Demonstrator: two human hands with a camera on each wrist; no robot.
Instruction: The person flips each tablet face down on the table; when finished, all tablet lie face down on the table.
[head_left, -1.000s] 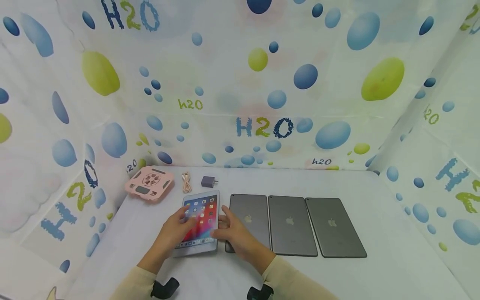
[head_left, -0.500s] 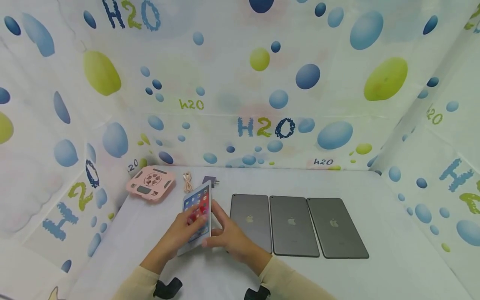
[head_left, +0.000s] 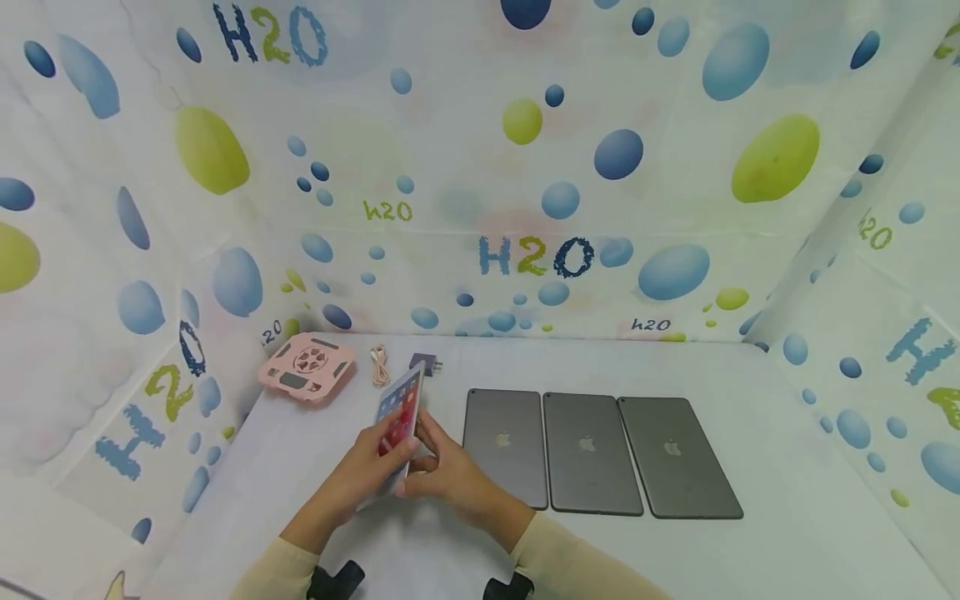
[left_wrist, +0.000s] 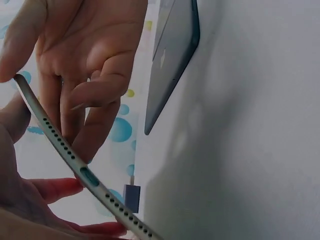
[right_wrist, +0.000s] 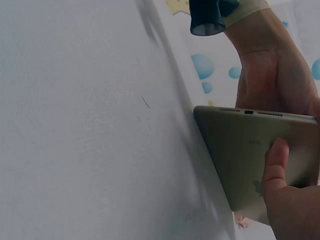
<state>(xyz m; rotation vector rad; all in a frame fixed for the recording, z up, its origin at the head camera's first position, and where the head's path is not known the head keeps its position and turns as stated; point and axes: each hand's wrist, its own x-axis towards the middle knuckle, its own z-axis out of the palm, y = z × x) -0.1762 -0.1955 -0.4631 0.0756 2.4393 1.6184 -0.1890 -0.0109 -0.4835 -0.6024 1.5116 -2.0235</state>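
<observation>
A light-rimmed tablet (head_left: pixel 399 402), its screen lit with app icons, stands tilted on edge between my hands. Its screen faces left. My left hand (head_left: pixel 358 473) grips it from the screen side, the fingers partly hidden. On the other side, my right hand (head_left: pixel 459 485) holds the right edge, thumb near the lower corner. In the right wrist view, one right finger lies against the tablet's plain back (right_wrist: pixel 225 150). The left wrist view shows the tablet's bottom edge (left_wrist: pixel 64 148) with its port and speaker holes.
Face down to the right lie three dark grey tablets (head_left: pixel 585 450) in a row. Behind the hands are a pink case-like thing with a round grille (head_left: pixel 309 367), a coiled cable (head_left: pixel 379 365) and a dark plug charger (head_left: pixel 424 362). A patterned curtain (head_left: pixel 450 167) surrounds the white table (head_left: pixel 810 467).
The tablet has turned from nearly flat, screen up, to steeply tilted with its right edge raised. My right hand has moved left along with it, and its fingers now reach behind the tablet.
</observation>
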